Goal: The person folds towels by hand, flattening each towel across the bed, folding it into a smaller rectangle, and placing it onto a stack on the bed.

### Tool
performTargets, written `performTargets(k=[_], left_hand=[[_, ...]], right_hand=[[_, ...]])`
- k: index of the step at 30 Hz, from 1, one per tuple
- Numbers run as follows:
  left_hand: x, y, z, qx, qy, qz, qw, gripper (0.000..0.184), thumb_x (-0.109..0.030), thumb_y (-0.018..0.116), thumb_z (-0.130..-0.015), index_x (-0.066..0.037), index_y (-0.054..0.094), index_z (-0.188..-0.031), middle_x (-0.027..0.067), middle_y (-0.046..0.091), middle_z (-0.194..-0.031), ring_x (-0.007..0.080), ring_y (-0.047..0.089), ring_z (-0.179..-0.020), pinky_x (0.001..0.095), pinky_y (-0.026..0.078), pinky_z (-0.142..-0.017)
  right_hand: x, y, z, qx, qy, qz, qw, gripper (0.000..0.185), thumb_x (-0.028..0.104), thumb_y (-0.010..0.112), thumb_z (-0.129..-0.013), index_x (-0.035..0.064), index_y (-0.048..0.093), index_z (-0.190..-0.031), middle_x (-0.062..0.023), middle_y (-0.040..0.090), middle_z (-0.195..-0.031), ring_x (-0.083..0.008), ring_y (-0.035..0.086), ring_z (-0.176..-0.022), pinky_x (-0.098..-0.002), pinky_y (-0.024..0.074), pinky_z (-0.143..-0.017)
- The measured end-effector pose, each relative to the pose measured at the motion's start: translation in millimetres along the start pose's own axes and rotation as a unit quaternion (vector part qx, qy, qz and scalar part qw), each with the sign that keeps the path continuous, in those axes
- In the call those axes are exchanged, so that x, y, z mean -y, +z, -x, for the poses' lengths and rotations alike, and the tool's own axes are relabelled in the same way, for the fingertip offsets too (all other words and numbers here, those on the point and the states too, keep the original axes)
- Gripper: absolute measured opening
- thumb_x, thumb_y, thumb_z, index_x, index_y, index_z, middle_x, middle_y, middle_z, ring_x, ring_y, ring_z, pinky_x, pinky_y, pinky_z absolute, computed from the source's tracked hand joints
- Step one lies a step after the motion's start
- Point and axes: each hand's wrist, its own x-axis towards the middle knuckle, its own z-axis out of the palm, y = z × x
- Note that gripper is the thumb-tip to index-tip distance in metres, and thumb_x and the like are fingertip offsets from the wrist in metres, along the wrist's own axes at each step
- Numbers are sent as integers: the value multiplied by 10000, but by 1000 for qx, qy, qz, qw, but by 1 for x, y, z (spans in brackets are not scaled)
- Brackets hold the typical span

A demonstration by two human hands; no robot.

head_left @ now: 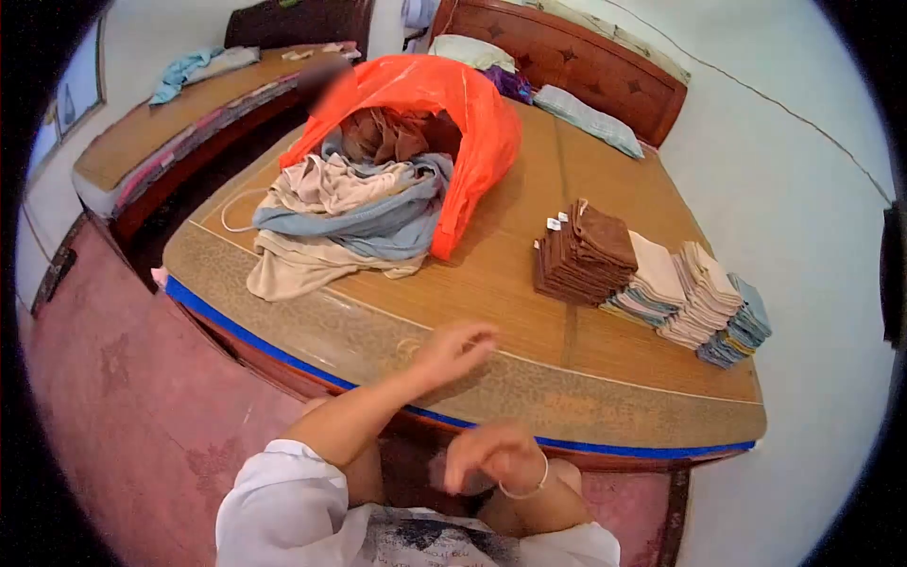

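Observation:
My left hand [458, 354] hovers over the front edge of the bed, thumb and fingers apart, holding nothing. Lower down, in front of my lap, is my right hand [499, 457], with a bracelet [529, 487] on the wrist. Its fingers are bent and a little blurred, and nothing shows in them. Beyond my left hand, a red plastic bag [487, 123] lies on its side with beige, blue and brown cloths [350, 213] spilling from its mouth. To the right stand folded stacks: brown cloths [586, 255], cream cloths [699, 293] and blue-grey cloths [749, 321].
The bed [510, 293] has a woven mat and a blue-trimmed edge. Pillows [590, 121] lie by the wooden headboard [576, 57]. A second bed [142, 142] stands at the left, with a light blue cloth [184, 71] on it. A white wall [803, 189] borders the right side.

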Motion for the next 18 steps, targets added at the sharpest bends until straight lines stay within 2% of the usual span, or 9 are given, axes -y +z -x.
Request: performTargets(k=[2, 3, 5, 7, 8, 10, 12, 14, 18], left_hand=[[16, -27, -25, -137, 17, -57, 989, 233, -147, 582, -858, -24, 614, -1053, 92, 635, -988, 181, 590, -900, 301, 457, -782], [20, -43, -39, -216, 57, -73, 972, 218, -132, 580, -853, -19, 619, -1035, 93, 635, -978, 184, 588, -898, 301, 451, -791], [6, -74, -68, -266, 45, -127, 954, 197, -102, 566, -844, -12, 620, -1011, 113, 633, -960, 209, 595, -909, 295, 444, -808], [7, -99, -100, -274, 102, -230, 928, 231, -106, 554, -823, -15, 604, -1029, 150, 616, -991, 325, 580, -938, 364, 461, -818], [8, -104, -113, -272, 104, -234, 927, 231, -106, 554, -823, -15, 604, -1029, 150, 616, -991, 325, 580, -938, 364, 461, -818], [16, -112, -140, -279, 71, -402, 869, 249, -129, 568, -809, -15, 599, -1028, 154, 607, -994, 351, 558, -949, 388, 443, -846], [27, -116, -158, -256, 55, -451, 853, 277, -186, 595, -795, -42, 602, -1031, 143, 606, -1004, 319, 563, -968, 419, 420, -843], [21, -114, -169, -186, -74, -579, 790, 378, -267, 621, -779, -58, 584, -1092, 138, 595, -1032, 288, 551, -1011, 446, 423, -816], [37, -122, -190, -133, -158, -614, 762, 265, -324, 630, -767, -98, 673, -899, 128, 657, -884, 281, 615, -872, 430, 423, -769]], right_hand=[[-22, -32, 8, -181, 48, -37, 982, 330, 271, 571, -896, -41, 589, -1003, -179, 646, -907, -260, 628, -779, -355, 503, -690], [-26, -46, 7, -178, 43, -45, 982, 330, 271, 571, -896, -41, 589, -1003, -179, 646, -907, -260, 628, -779, -355, 503, -690], [-30, -66, 6, -253, 78, 98, 959, 288, 220, 541, -917, -47, 587, -1015, -158, 648, -916, -213, 629, -798, -314, 505, -690], [-33, -78, 7, -235, 92, 106, 962, 273, 200, 522, -930, -40, 587, -1042, -130, 647, -943, -184, 625, -826, -298, 503, -724], [-34, -82, 6, -220, 108, 120, 962, 261, 180, 503, -943, -32, 588, -1070, -102, 645, -969, -155, 621, -854, -282, 500, -757], [-27, -75, 2, -223, 126, 137, 957, 256, 166, 507, -939, -29, 587, -1084, -92, 647, -982, -146, 621, -871, -266, 498, -762], [-26, -70, -1, -198, 176, 163, 950, 261, 159, 515, -934, -26, 584, -1105, -95, 645, -996, -147, 619, -899, -267, 499, -779], [-34, -73, 1, -191, 173, 145, 955, 273, 171, 534, -927, -23, 586, -1112, -96, 645, -1004, -148, 618, -916, -277, 499, -805], [-36, -71, 0, -153, 172, 171, 958, 249, 133, 526, -926, -30, 581, -1107, -98, 640, -1014, -153, 617, -933, -281, 491, -807]])
